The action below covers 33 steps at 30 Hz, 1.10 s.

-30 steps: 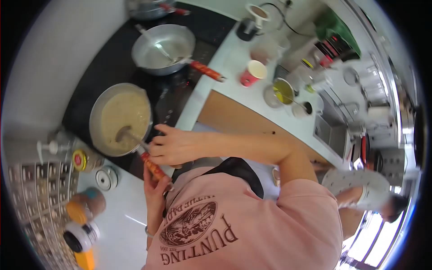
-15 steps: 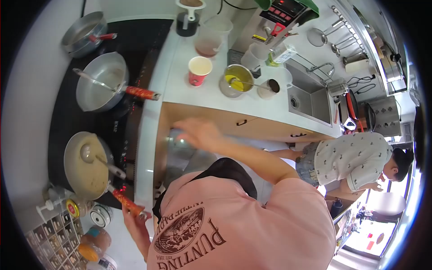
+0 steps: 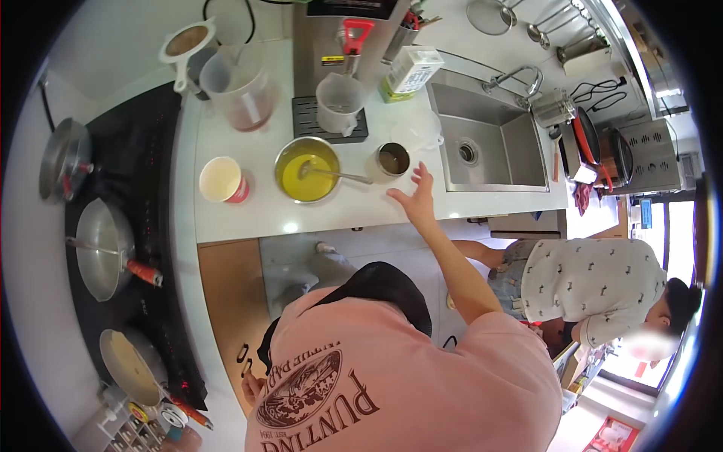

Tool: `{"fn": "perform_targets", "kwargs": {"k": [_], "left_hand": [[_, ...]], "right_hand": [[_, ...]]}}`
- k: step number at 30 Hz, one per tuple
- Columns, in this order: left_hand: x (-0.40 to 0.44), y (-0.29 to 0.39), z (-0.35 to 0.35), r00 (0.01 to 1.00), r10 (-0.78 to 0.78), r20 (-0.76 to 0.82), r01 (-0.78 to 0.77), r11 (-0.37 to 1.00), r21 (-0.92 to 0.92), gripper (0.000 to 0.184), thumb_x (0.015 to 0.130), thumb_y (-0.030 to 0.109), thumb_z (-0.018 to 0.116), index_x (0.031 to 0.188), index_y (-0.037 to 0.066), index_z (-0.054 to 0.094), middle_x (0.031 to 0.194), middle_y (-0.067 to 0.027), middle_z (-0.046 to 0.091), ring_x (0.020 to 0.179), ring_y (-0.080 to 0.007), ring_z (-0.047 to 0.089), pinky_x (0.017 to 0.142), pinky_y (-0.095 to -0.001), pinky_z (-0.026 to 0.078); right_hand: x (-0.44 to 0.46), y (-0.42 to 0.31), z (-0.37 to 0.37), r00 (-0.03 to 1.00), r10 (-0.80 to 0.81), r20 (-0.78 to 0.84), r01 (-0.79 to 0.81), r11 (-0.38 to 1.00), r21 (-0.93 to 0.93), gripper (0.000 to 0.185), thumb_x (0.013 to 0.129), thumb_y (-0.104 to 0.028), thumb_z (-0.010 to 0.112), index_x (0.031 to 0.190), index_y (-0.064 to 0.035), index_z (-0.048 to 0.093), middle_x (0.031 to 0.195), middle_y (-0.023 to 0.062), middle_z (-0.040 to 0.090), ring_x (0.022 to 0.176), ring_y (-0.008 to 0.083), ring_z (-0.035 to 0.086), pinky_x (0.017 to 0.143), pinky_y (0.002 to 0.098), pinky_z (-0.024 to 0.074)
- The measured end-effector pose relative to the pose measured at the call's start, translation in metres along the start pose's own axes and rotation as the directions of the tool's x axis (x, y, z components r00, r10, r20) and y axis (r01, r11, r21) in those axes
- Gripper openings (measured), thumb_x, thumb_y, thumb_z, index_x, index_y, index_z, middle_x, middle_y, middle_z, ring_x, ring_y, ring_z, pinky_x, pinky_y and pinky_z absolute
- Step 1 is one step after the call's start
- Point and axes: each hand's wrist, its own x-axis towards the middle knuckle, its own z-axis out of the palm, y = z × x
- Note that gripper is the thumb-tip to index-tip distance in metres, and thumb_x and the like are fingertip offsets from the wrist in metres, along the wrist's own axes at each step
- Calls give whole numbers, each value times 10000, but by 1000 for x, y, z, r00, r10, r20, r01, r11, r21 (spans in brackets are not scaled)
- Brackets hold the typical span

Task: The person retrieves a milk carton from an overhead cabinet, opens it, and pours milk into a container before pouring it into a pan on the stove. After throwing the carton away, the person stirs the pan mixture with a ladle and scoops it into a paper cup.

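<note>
My right hand [image 3: 416, 197] reaches over the white counter with fingers spread and nothing in it. It is just right of a small metal cup [image 3: 393, 160] with dark contents, not touching it. To the cup's left, a metal bowl [image 3: 307, 169] of yellow liquid holds a spoon [image 3: 331, 174]. A red and white paper cup [image 3: 224, 181] stands further left. My left hand [image 3: 252, 387] shows only partly beside my pink shirt, its fingers mostly hidden. At the lower left, the pan of pale creamy liquid [image 3: 129, 368] sits on the black stove, its red handle [image 3: 188, 413] apart from my left hand.
Two other pans [image 3: 104, 248] [image 3: 66, 160] sit on the stove [image 3: 162, 226]. Behind the bowl are clear jugs [image 3: 239, 90] [image 3: 339, 105] and a carton [image 3: 410, 74]. The sink [image 3: 489, 139] lies at the right. Another person [image 3: 591, 282] stands at the right.
The view has swung toward the counter and sink. My right hand has left the creamy pan's ladle and moved beside the small metal cup. My left hand has let go of that pan's handle.
</note>
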Motion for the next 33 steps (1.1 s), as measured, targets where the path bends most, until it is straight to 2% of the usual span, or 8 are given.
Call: {"fn": "perform_targets", "kwargs": {"k": [6,14,18,21,24,27,31,33], "left_hand": [[-3,67,95,976,48,214,-35,997,-64,267,990,227,568,1208,72,583,665,-8,540,524,-67,463,484,-209,363],[-10,149,205,854,234,465,-227,971,-73,320,976,218,578,1250,55,557,738,2,531,636,-74,502,591,-219,419],[-30,192,259,460,357,813,-379,907,-184,381,924,130,616,1282,27,538,755,-4,547,685,-89,521,622,-223,442],[-52,209,292,129,262,956,-468,866,-174,577,846,111,703,1360,4,463,935,-59,598,830,-149,573,761,-276,489],[-103,212,322,-180,323,929,-722,598,-348,852,762,123,786,1458,2,309,1234,-154,554,1096,-249,575,946,-371,469],[-133,200,336,-475,232,849,-779,338,-528,1082,680,177,853,1498,-10,169,1416,-214,423,1293,-324,468,1043,-435,408],[-153,145,330,-598,165,784,-562,611,-557,1169,634,228,899,1468,-48,126,1390,-234,450,1274,-319,496,1022,-428,434],[-164,130,330,-680,271,682,-466,558,-687,1122,641,204,895,1459,-15,159,1296,-196,518,1167,-277,562,980,-391,467]], "right_hand": [[40,-11,36,1000,-7,-31,6,1000,-14,1163,608,-378,898,1458,-4,197,1343,211,385,1213,386,461,924,448,486],[40,5,36,987,100,-128,-98,995,21,927,672,-329,850,1373,-25,326,1280,198,470,1134,390,544,924,448,487],[-7,-22,-16,985,131,-115,-128,991,36,931,665,-355,844,1361,-14,329,1280,212,459,1092,410,565,891,464,495],[-55,-54,-61,982,144,-124,-140,989,40,922,662,-377,835,1361,-33,340,1279,199,471,1073,402,573,881,464,495],[-112,-100,-107,978,158,-135,-153,987,43,894,669,-367,823,1356,-44,352,1251,197,487,1088,395,569,891,455,490],[-160,-134,-138,975,176,-135,-170,984,60,891,681,-374,817,1365,-50,348,1235,202,494,1099,397,562,899,454,487],[-223,-172,-160,955,257,-146,-251,966,60,923,689,-404,820,1386,-56,326,1242,209,490,1107,403,554,897,462,489],[-244,-169,-157,951,202,-235,-197,979,44,937,685,-426,822,1389,-60,323,1255,209,486,1120,405,548,893,461,491]]}}
